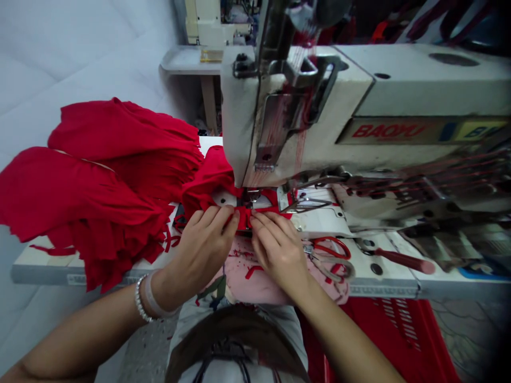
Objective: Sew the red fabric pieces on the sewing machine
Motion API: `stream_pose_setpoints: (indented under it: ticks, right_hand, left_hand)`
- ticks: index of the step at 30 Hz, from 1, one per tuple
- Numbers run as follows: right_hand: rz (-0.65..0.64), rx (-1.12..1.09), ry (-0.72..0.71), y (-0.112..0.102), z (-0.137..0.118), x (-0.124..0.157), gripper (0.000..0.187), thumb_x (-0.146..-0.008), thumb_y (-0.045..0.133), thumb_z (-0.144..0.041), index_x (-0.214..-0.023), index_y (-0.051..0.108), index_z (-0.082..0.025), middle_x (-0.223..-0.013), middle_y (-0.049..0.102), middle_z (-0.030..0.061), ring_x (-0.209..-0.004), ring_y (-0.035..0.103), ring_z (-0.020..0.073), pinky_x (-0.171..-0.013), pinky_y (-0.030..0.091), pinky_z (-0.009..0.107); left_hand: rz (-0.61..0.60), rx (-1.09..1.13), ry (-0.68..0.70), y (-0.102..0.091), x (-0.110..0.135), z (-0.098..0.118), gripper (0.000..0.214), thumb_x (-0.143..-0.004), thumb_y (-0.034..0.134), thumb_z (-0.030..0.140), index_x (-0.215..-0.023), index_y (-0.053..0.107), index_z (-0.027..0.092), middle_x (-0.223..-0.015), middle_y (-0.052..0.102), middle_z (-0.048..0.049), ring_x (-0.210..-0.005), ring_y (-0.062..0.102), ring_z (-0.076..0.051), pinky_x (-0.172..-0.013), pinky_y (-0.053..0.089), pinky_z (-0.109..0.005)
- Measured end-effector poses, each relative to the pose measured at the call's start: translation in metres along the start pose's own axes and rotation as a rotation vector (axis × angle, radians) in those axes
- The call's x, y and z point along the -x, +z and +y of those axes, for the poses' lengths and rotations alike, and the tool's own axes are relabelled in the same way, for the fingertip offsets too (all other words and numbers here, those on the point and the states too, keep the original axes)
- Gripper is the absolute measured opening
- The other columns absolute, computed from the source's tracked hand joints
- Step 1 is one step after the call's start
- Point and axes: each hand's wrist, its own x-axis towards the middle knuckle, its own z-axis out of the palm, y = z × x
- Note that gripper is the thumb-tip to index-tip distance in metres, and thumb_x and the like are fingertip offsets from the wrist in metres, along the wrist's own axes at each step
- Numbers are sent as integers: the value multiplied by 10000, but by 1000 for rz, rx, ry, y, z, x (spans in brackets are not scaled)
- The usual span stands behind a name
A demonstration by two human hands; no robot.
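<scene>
a: what are the hands doing?
b: the left hand and the right hand curl close together, fingertips pressing down on a narrow folded strip of red knit fabric between them, just in front of the steel presser foot of a white industrial sewing machine.
a: and around the grip?
b: left of it, a heap of ruffled red fabric; right of it, red-handled scissors; below it, a pale pink cloth.

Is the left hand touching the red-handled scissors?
No, the left hand rests on the red fabric, and the right hand lies between it and the red-handled scissors.
</scene>
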Motion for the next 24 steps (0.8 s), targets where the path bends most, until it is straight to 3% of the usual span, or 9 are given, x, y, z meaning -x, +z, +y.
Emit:
stream_pose_setpoints:
  ticks: [6, 12, 15, 24]
  right_hand:
    - [65, -148, 118, 1, -1, -2, 263, -903, 535, -75, -1151, 621, -83, -1139, 690, 133, -1053, 604, 231, -927, 525, 407]
    - [-25, 105, -60, 1, -2, -3, 268, -884, 584, -96, -1140, 648, -48, -1191, 685, 113, -1024, 573, 271, -852, 512, 419]
    - [-63, 152, -82, -1, -1, -3, 266, -885, 585, -97, -1137, 653, -45, -1208, 680, 109, -1019, 568, 270, -846, 501, 416]
    - [13, -97, 81, -5, -2, -1, 269, -898, 555, -73, -1152, 639, -59, -1184, 685, 113, -1043, 597, 230, -931, 492, 392]
  left_hand:
    - [5, 26, -5, 2, -1, 1, 398, -941, 498, 131, -1334, 566, 126, -1225, 624, -97, -1001, 572, -261, -774, 471, -386]
    - [11, 124, 26, 6, 0, 1, 369, -933, 500, 102, -1291, 588, 92, -1287, 619, -90, -1075, 579, -251, -861, 505, -406]
    - [14, 165, 32, 9, 1, 1, 368, -927, 486, 78, -1281, 587, 70, -1305, 616, -110, -1111, 583, -261, -895, 515, -425]
    - [9, 244, 39, 1, 1, 2, 319, -910, 491, 73, -1203, 618, 80, -1275, 632, -125, -1111, 604, -264, -876, 553, -423]
